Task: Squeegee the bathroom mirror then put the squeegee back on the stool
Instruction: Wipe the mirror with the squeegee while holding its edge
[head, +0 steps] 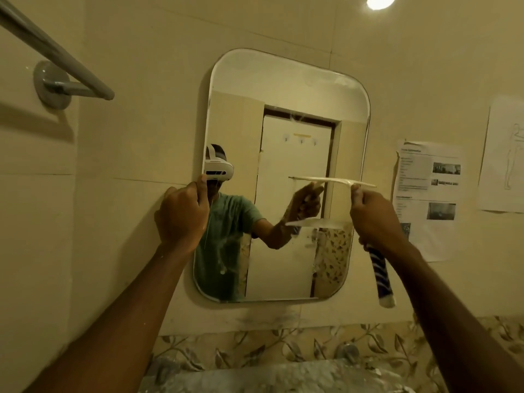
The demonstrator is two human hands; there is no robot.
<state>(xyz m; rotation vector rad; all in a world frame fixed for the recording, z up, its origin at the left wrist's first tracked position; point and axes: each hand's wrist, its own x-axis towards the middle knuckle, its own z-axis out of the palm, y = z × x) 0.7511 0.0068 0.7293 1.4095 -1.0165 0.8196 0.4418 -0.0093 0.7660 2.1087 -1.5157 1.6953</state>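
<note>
Gripping the squeegee (368, 222) by the upper part of its handle, the right hand (374, 219) has its fingers clenched around the shaft just below the crossbar, and the striped blue-and-white grip hangs free beneath the fist. The pale blade lies across the right half of the mirror (283, 89), about mid-height, roughly level and seemingly against the glass. The tool looks light and stiff in the handle, with a thin soft edge that probably flexes. Wet streaks on the glass suggest the handle may be slippery, so the striped grip lower down looks like the surer place to hold. The left hand (181, 217) curls over the mirror's left edge, fingers closed on the rim, bracing it; the glass is fragile and wants even pressure. The stool is not in view.
</note>
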